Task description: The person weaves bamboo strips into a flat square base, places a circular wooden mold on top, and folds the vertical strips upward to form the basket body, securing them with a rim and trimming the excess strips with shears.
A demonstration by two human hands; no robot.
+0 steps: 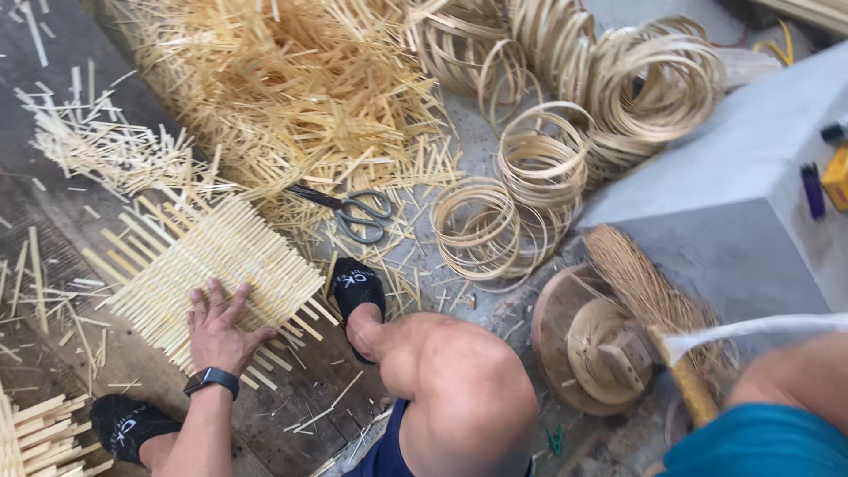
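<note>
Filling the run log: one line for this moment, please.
left hand: flat on woven pale bamboo-strip mat | right hand: out of view | grey-handled scissors: lying beside mat

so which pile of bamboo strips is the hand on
The left hand presses the woven mat of crossed strips, not the loose heap beyond the scissors.

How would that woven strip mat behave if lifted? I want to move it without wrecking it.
The woven mat probably feels light, being thin pale strips. Its edges look loose, with ends poking out unbound, so strips may slide free. It would likely flex; the left hand presses it flat.
</note>
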